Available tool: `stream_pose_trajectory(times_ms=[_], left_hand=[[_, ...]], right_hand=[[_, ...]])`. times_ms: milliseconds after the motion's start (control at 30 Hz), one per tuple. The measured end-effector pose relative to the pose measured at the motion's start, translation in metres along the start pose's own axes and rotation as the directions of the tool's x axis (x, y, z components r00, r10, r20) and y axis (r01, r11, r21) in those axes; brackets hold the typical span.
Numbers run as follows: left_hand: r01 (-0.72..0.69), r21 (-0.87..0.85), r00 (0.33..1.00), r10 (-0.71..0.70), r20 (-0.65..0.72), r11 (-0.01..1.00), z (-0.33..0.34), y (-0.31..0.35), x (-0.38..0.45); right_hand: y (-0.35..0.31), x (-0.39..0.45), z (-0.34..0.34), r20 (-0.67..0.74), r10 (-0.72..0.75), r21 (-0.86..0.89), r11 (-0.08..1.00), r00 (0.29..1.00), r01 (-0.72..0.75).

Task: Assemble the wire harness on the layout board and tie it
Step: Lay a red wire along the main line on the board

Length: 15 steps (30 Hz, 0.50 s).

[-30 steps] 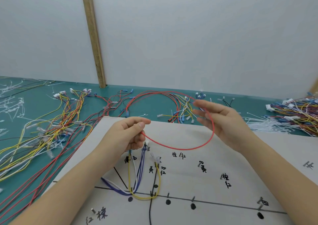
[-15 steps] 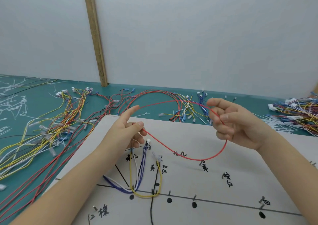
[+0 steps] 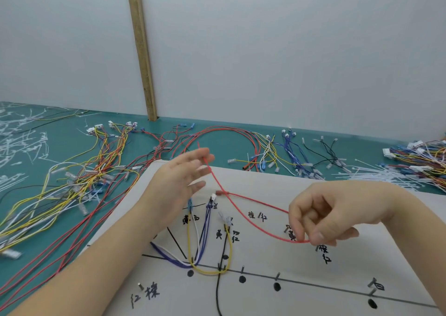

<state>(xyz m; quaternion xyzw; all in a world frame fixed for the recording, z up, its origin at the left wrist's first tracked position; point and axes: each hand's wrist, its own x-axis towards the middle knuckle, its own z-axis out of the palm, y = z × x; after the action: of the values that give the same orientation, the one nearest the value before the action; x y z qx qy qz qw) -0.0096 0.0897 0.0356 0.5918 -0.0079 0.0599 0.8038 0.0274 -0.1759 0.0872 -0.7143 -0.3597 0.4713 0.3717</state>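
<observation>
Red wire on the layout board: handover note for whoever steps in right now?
Right hand pinches the red wire at the bottom of its sag, above the layout board.
Left hand is open; the wire runs past its fingers.
Done: yellow wire, blue wires and a white wire hang on the pegs.
Left: route the red wire, then tie.

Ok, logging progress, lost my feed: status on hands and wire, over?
Right hand pinches red wire low. Left hand open, wire crossing its fingertips. Wire in the air above layout board, not routed. Nothing blocking.
</observation>
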Motion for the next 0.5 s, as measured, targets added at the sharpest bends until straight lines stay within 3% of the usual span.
stream_pose_trajectory(times_ms=[67, 133, 300, 433, 500], left_hand=[[-0.032, -0.217, 0.998, 0.020, -0.060, 0.976, -0.003, 0.006, 0.002], [-0.104, -0.296, 0.985, 0.057, -0.165, 0.949, -0.007, 0.010, 0.003], [-0.191, -0.191, 0.918, 0.106, -0.382, 0.963, -0.021, 0.022, 0.002], [-0.014, 0.020, 0.972, 0.018, -0.236, 1.000, -0.036, 0.041, -0.008], [-0.005, 0.173, 0.986, 0.033, -0.162, 0.985, -0.043, 0.048, -0.020]], right_hand=[[0.001, 0.001, 0.002, -0.013, 0.074, -0.056, 0.996, 0.997, -0.075], [0.001, 0.001, 0.001, -0.042, 0.135, -0.114, 0.984, 0.990, -0.139], [0.001, -0.003, -0.001, -0.069, 0.215, -0.163, 0.961, 0.974, -0.223], [0.004, -0.003, -0.001, -0.052, 0.318, -0.182, 0.929, 0.947, -0.322], [0.004, -0.001, 0.000, -0.048, 0.303, -0.146, 0.940, 0.952, -0.307]])
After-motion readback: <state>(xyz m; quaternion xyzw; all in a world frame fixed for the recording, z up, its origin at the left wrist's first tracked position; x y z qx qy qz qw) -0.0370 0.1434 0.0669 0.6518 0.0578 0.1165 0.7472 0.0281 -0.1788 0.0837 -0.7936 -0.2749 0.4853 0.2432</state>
